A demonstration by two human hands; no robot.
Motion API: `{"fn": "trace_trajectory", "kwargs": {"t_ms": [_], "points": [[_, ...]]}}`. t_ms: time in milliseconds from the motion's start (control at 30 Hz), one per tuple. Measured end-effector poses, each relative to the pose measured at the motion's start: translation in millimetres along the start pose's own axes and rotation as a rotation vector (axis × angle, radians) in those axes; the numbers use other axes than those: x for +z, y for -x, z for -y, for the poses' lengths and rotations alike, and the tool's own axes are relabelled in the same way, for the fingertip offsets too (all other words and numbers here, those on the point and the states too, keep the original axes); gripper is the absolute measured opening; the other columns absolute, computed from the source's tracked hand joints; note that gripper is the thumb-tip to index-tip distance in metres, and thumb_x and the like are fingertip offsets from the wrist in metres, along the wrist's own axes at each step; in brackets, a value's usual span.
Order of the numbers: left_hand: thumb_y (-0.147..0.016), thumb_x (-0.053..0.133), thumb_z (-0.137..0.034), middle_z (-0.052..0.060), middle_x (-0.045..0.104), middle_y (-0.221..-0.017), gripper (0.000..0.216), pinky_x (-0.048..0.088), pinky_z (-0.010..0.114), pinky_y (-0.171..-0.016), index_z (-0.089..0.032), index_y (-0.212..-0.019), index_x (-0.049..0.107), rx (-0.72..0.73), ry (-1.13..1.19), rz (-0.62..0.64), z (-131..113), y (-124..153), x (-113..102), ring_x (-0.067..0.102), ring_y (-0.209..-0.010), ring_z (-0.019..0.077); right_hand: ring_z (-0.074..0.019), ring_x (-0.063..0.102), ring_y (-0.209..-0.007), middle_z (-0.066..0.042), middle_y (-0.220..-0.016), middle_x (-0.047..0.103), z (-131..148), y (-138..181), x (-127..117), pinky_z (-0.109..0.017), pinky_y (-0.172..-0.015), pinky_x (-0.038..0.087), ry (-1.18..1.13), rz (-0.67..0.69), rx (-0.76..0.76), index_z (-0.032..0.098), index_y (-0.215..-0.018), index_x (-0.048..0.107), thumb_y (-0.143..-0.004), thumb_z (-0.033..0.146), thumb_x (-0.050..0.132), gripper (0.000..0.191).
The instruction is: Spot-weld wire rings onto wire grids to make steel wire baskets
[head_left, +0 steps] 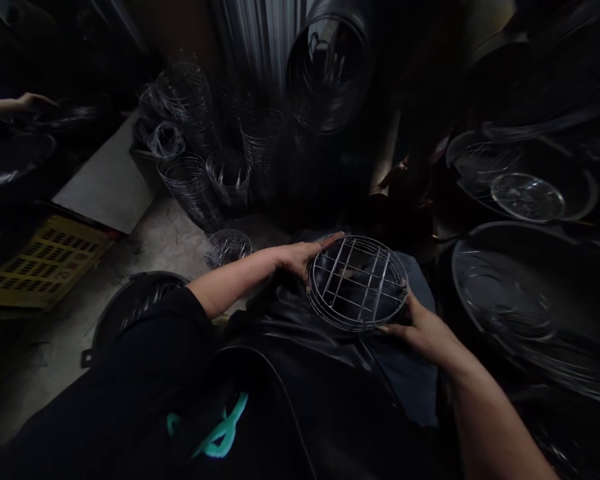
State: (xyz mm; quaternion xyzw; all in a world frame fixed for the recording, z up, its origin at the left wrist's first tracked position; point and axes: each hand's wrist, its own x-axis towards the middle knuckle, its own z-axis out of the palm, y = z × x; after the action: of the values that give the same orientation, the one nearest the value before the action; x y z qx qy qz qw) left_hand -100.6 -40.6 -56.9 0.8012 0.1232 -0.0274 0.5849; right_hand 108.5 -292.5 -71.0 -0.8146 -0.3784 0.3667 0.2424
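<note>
Rack [359, 283] between left hand [300, 259] and right hand [423, 328], over the lap [410, 390]; crate [30, 267] off left, basins [570, 273] at right, wire stacks [189, 187] on the floor [167, 243] ahead

top [130, 373]: black, the left sleeve ends near the elbow | marking [225, 433]: teal-green, looping strokes on the front | apron [330, 393]: black, slightly shiny | trousers [413, 380]: dark blue-grey | left hand [299, 259]: bare | right hand [424, 328]: bare

The gridded rack [359, 283] is silver, the slotted crate [45, 263] yellow.
</note>
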Motion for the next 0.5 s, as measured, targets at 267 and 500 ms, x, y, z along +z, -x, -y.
{"fn": "trace_trajectory", "kwargs": {"t_ms": [267,500], "points": [[-0.044,0.085,-0.02,0.01,0.053,-0.139,0.106,0.038,0.033,-0.105,-0.022,-0.14,0.041,-0.107,0.427,-0.024,-8.5,-18.6,-42.4,0.044,-0.134,0.0256,-0.0314,0.059,-0.112,-0.01,-0.124,0.063,29.2,7.8,3.4,-0.046,-0.093,0.046,0.097,0.013,0.019,0.023,-0.151,0.023,-0.061,0.029,0.075,0.105],[-0.05,0.084,-0.029,0.008,0.075,-0.091,0.053,0.055,0.031,-0.071,-0.018,-0.1,0.072,-0.617,0.254,0.107,-57.8,-55.2,-38.8,0.069,-0.082,0.0252,-0.0323,0.061,-0.108,-0.009,-0.113,0.068,49.7,20.9,2.0,-0.041,-0.093,0.044,-0.073,-0.094,0.07,0.026,-0.144,0.041,-0.051,0.019,0.081,0.102]]}}
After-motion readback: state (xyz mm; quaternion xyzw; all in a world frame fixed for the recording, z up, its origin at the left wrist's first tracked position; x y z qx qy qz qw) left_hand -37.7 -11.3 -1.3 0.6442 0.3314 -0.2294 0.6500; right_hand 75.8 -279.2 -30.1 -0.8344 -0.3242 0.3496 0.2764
